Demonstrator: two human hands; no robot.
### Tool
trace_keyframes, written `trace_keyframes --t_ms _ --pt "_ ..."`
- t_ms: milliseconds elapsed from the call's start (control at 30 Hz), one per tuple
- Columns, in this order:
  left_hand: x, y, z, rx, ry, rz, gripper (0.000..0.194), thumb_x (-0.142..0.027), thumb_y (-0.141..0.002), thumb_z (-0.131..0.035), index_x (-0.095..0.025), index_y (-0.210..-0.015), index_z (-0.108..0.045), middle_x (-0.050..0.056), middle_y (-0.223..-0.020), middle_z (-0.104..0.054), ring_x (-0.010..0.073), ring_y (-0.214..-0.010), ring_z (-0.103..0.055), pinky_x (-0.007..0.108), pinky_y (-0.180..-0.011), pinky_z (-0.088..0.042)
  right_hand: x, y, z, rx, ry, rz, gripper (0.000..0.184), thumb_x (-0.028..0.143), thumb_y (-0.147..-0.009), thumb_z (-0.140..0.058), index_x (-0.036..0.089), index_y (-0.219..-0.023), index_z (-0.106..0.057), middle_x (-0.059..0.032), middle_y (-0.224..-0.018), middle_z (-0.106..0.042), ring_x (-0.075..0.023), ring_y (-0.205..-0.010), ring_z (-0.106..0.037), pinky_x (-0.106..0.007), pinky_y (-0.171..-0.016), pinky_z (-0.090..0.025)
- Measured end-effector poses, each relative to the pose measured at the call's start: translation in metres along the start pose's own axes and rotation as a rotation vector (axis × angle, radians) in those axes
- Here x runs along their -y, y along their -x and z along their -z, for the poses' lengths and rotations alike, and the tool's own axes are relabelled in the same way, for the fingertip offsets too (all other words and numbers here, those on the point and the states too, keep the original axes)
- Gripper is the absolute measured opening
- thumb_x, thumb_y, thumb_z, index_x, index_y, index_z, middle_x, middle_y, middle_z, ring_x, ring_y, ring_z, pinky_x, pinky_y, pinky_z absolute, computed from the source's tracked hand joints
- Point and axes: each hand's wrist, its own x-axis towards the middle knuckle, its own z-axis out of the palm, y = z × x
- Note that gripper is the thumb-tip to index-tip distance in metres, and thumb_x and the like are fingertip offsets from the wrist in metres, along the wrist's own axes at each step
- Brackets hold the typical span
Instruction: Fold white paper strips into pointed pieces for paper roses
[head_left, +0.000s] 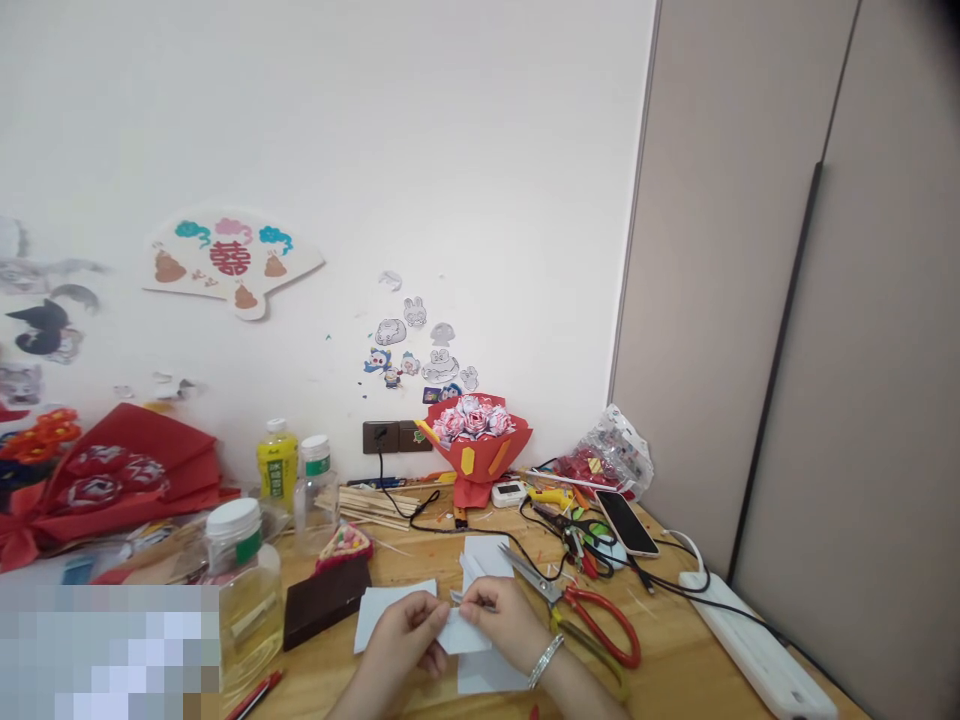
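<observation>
Clearly, the left hand [407,628] and the right hand [504,612] each pinch, between thumb and fingers, one small piece of white paper [463,634], held over the near middle of the desk [671,660]. A white sheet [491,676] lies beneath it, and a white paper stack [390,604] sits just beside the left hand.

Taking the hands as the clock's centre, the yellow bottle [277,470] stands towards 10 o'clock, its label reading downwards "冰糖雪"; the last character is hard to make out. The jar [244,600] at 9 o'clock bears a green label too small to read. Up at 11 o'clock, a paper fan [232,255] on the wall shows a red "囍" amid coloured clouds.

Beneath all this, the desk is pale, grained wood, strewn with scraps. Red-handled scissors [600,630] lie at 3 o'clock, a phone [628,522] at 2 and a red bouquet [476,425] at 12. The white wall [480,130] meets grey-beige cupboard doors [720,250] towards 1 o'clock.
</observation>
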Motion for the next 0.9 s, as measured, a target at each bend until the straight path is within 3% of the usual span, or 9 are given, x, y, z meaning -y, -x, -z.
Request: trace_keyframes --t_ms 567,733,900 --pt "0.000 0.000 0.004 0.021 -0.134 -0.042 0.038 -0.058 -0.059 -0.045 -0.021 -0.058 -0.038 -0.008 -0.035 -0.047 0.0131 -0.033 -0.051 0.021 -0.036 -0.034 0.002 -0.001 0.014 0.114 0.067 0.011 0.013 0.023 -0.068 -0.053 0.015 -0.070 -0.063 0.0018 -0.059 -0.055 -0.0089 -0.054 -0.044 -0.017 -0.049 -0.032" --pt "0.001 0.003 0.005 -0.017 -0.379 -0.185 0.028 -0.044 -0.071 -0.038 -0.020 -0.058 -0.041 -0.006 -0.044 -0.044 0.0126 -0.040 -0.048 0.021 -0.041 -0.033 0.005 0.000 0.010 0.096 0.180 -0.019 0.012 0.017 -0.066 -0.052 0.016 -0.068 -0.064 0.0027 -0.056 -0.055 -0.0089 -0.053 -0.043 -0.018 -0.049 -0.032" --pt "0.003 0.005 0.008 -0.042 -0.673 -0.292 0.029 -0.034 -0.077 -0.035 -0.019 -0.055 -0.046 -0.003 -0.048 -0.048 0.0138 -0.051 -0.047 0.021 -0.048 -0.031 0.000 -0.001 0.007 0.126 0.125 -0.026 0.013 0.020 -0.068 -0.052 0.016 -0.070 -0.064 0.0016 -0.059 -0.057 -0.0099 -0.055 -0.048 -0.018 -0.051 -0.036"
